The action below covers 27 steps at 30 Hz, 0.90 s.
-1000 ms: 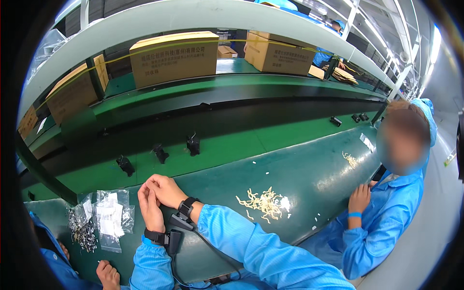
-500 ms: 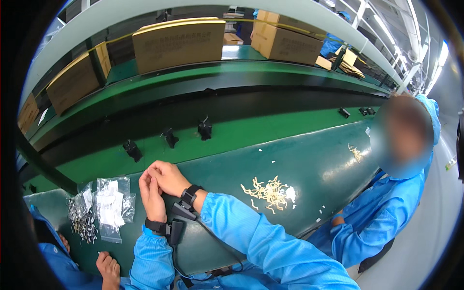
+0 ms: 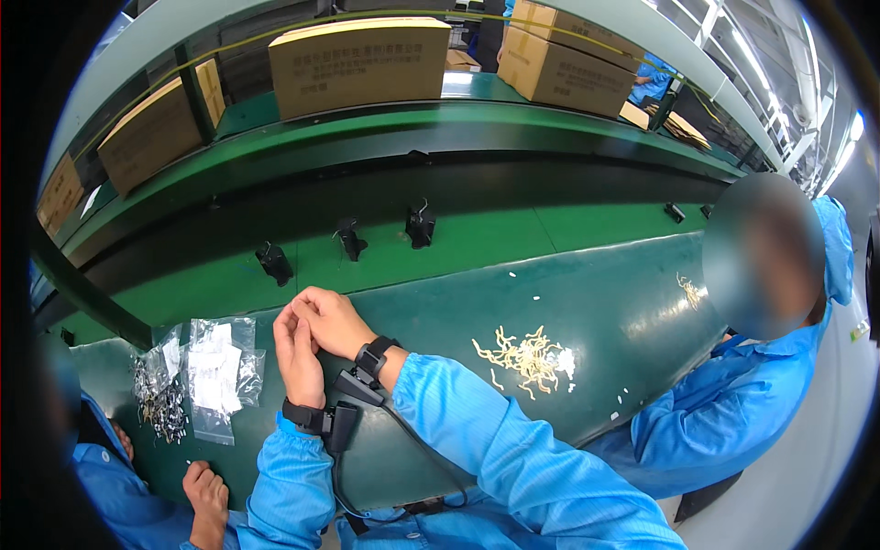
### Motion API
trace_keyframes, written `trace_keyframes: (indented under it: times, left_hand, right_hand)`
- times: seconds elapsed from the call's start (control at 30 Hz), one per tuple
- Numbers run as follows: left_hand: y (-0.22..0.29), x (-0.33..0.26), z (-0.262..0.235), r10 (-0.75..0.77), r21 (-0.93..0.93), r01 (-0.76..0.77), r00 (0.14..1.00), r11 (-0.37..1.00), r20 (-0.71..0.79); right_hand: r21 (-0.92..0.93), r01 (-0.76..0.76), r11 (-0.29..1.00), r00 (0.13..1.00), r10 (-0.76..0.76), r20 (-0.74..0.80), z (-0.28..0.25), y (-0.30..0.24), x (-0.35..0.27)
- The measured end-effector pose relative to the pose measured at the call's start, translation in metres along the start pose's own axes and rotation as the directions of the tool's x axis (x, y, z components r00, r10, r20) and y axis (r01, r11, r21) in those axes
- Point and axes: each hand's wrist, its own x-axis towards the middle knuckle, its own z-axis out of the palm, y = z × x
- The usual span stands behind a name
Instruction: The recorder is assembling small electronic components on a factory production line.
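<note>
Above the dark green table, my left hand (image 3: 299,368) and my right hand (image 3: 337,323) meet with bent fingers pressed together at the tips. Whatever lies between the fingertips is hidden or too small to make out. To the right of my forearms is a loose pile of short, wavy cream-coloured strips (image 3: 521,356), with small white pieces (image 3: 566,361) at its right side. Left of my hands lie clear plastic bags (image 3: 214,376) with white paper inside and a heap of small black and silver parts (image 3: 165,403).
Beyond the table edge, several small black parts with thin leads (image 3: 420,227) sit on a green belt (image 3: 513,229). Cardboard boxes (image 3: 362,73) stand on the shelf behind. Co-workers in blue sit at both sides; one's hand (image 3: 207,490) rests at lower left.
The whole view has shifted, so the table and belt items appear farther right. My hands stay together at the fingertips, with only slight finger movement.
</note>
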Motion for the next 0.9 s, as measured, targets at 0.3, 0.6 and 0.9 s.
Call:
trace_keyframes:
  times: [0.3,0.6,0.9]
  left_hand:
    - [-0.004,0.003,-0.007,-0.004,0.020,0.005,1.000,1.000,-0.027]
    - [-0.004,0.000,-0.003,-0.015,-0.005,0.014,0.996,1.000,-0.085]
    - [0.005,-0.004,0.005,-0.016,-0.012,0.015,0.993,1.000,-0.117]
  right_hand:
    - [0.051,0.014,0.999,0.999,-0.016,0.032,0.003,-0.003,0.001]
    - [0.048,0.051,0.998,0.998,-0.053,0.045,0.004,0.003,0.003]
    - [0.087,0.032,0.996,0.998,-0.036,0.048,0.004,0.002,0.004]
